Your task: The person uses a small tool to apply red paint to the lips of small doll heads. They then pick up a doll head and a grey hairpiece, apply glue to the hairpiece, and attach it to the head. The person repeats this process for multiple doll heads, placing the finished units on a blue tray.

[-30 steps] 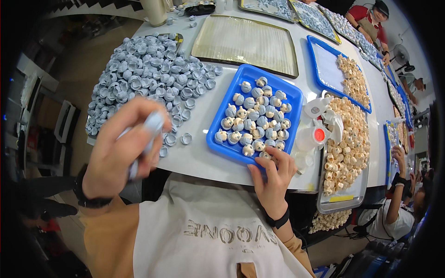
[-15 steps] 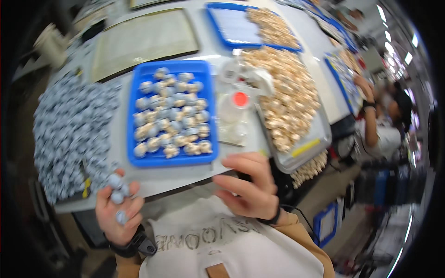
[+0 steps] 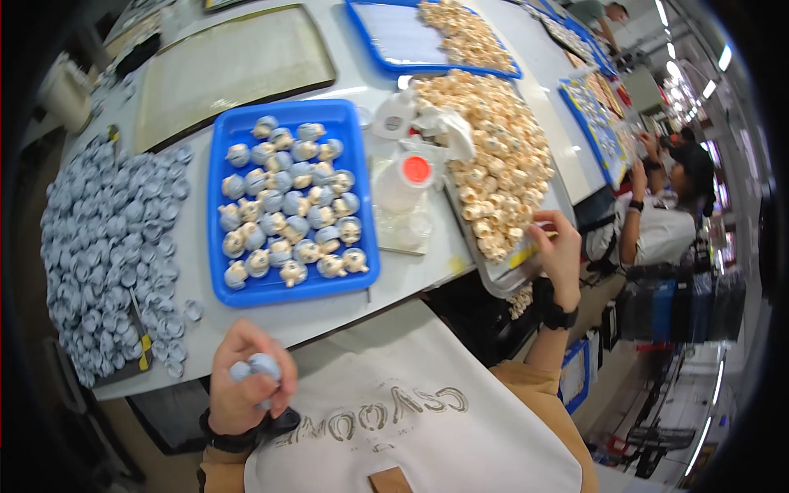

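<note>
My left hand (image 3: 238, 382), fingers curled, holds several small blue-grey cap-shaped pieces (image 3: 261, 366) in front of the apron. My right hand (image 3: 560, 255) reaches to the near right edge of the grey tray (image 3: 501, 283) that bears a heap of small cream head-shaped pieces (image 3: 501, 156). Its thumb and fingers are bent and slightly apart beside the heap, with nothing visible between them. Between my hands stands a blue tray (image 3: 292, 294), where cream heads wearing blue-grey caps (image 3: 288, 201) lie in loose rows. A big pile of blue-grey caps (image 3: 115, 255) covers the table's left side.
A red-topped plastic bottle (image 3: 403, 185) and a white tissue (image 3: 446, 130) sit between the trays. A yellow-handled tool (image 3: 145, 349) lies in the cap pile. Farther back are a shallow rectangular tray (image 3: 238, 70) and another blue tray (image 3: 403, 49). Another person (image 3: 670, 205) works at the right.
My right hand has moved right, from before the apron to the cream heap. My left hand has closed around the caps and shifted slightly right. The view has shifted a little.
</note>
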### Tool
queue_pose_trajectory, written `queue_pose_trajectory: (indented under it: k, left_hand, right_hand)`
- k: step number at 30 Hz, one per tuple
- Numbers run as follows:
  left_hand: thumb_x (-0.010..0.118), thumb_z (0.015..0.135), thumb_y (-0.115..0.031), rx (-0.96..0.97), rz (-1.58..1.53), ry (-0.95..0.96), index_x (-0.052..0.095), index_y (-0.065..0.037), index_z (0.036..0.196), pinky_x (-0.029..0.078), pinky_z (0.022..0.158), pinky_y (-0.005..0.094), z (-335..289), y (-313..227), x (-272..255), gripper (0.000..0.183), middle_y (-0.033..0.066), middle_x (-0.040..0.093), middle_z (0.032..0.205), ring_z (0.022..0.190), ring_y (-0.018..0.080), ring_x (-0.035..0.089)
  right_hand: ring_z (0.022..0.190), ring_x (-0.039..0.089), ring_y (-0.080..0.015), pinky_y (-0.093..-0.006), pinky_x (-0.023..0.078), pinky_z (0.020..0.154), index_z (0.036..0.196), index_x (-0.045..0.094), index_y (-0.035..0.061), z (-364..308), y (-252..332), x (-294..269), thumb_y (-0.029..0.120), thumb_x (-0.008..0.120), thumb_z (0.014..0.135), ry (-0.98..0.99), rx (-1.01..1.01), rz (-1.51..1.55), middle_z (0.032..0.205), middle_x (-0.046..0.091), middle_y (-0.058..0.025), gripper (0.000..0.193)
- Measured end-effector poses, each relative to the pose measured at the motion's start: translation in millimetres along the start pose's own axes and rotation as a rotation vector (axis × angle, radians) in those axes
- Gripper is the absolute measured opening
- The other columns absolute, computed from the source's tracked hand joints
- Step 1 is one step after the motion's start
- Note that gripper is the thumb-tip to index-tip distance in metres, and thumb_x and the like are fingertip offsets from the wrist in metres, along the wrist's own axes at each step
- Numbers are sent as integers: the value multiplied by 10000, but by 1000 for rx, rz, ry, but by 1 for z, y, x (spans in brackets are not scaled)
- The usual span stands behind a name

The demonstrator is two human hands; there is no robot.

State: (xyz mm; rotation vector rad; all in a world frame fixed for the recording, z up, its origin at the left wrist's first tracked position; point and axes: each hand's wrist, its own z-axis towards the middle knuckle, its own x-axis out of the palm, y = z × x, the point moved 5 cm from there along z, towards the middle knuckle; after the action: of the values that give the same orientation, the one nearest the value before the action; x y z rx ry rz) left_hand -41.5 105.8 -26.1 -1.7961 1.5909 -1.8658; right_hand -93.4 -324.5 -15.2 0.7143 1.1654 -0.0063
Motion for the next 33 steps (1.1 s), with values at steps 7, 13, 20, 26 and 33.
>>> queue_pose_trajectory:
  k: [7,13,20,26,33]
  left_hand:
    - [624,816,-24,5,59,23,404,-42,954,393,442,205,4,-1,4,260,161,614,743,498,91,494]
    - [563,812,11,-17,140,-32,415,-37,1008,392,457,212,3,-1,1,250,131,608,728,516,90,497]
    - [531,852,-58,-105,265,68,486,-3,1212,396,481,196,8,3,11,367,76,601,726,529,63,481]
    - [457,939,-177,-67,80,44,486,28,1241,412,513,191,3,9,7,366,80,588,824,581,54,476]
    - [397,981,-236,-164,171,107,498,30,1237,421,552,198,8,12,19,382,94,590,872,604,58,465]
  right_hand:
    - [790,579,-116,-257,480,667,1027,583,28,-5,-24,3,25,652,754,95,22,132,927,622,-38,281]
    - [775,544,-94,-225,469,661,1094,570,43,-9,-30,3,-22,615,747,164,42,221,1045,591,-32,356]
    - [650,554,-123,-266,458,555,962,588,0,-5,-11,4,-39,579,744,24,-24,-20,863,622,-59,221]
    - [674,547,-128,-270,452,610,986,606,2,-13,5,-11,-12,585,783,-147,-23,-88,886,598,-66,205]
    - [777,586,-243,-317,465,695,1003,634,8,-66,171,5,-32,581,675,53,-562,356,907,618,-124,335]
